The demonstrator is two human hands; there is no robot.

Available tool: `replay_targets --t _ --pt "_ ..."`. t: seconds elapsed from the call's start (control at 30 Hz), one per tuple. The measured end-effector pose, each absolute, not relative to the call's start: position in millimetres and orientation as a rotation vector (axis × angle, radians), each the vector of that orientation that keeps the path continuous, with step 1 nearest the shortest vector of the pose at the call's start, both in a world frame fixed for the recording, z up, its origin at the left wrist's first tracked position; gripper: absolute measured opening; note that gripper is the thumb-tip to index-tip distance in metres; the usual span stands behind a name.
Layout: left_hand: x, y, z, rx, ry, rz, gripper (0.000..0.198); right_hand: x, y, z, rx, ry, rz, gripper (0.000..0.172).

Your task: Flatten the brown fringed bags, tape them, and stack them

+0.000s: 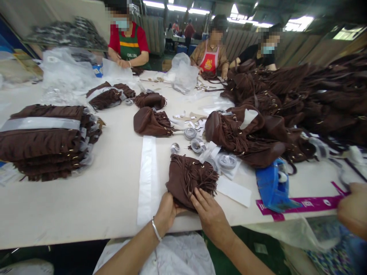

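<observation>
A folded brown fringed suede bag [190, 179] lies near the table's front edge. My left hand [166, 214], with a silver bracelet on its wrist, grips the bag's lower left corner with curled fingers. My right hand [210, 214] rests on the bag's lower right part, fingers pressed down on the fringe. A long white strip [148, 175] lies just left of the bag and a white paper piece [233, 190] just right of it.
A stack of brown bags banded with grey tape [43, 141] sits at left; a large heap of brown bags [301, 99] fills the right. Tape rolls [197, 145], a blue dispenser [272, 185], magenta tape [309, 203]. Three people work at the far edge; another person's hand [354, 208] at right.
</observation>
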State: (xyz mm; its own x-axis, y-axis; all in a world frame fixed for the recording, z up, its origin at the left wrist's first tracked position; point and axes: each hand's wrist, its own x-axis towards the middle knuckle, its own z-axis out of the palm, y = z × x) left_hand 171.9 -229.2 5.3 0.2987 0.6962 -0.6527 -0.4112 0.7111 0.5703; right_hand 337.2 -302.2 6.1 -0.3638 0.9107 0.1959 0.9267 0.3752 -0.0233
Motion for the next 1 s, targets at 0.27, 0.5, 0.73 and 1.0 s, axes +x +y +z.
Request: replay_targets --t 0.27,0.5,0.73,1.0 --pt "153.5 -241.7 12.7 0.345 0.811 0.718 0.059 314.2 -310.7 -12.2 -1.694 -2.414 -0.424 0.053" --pt "160.6 -241.9 -16.9 0.479 1.221 0.723 0.055 321.8 -228.3 76.4 -1.722 -2.453 0.101 0.027" --pt "157.3 -240.3 -12.6 0.798 1.334 0.751 0.047 259.0 -94.4 43.8 -2.29 -2.106 0.045 0.053" --pt "162.2 -236.3 -7.6 0.82 1.469 0.852 0.049 261.0 -80.4 -11.8 -2.295 -1.791 -0.032 0.054"
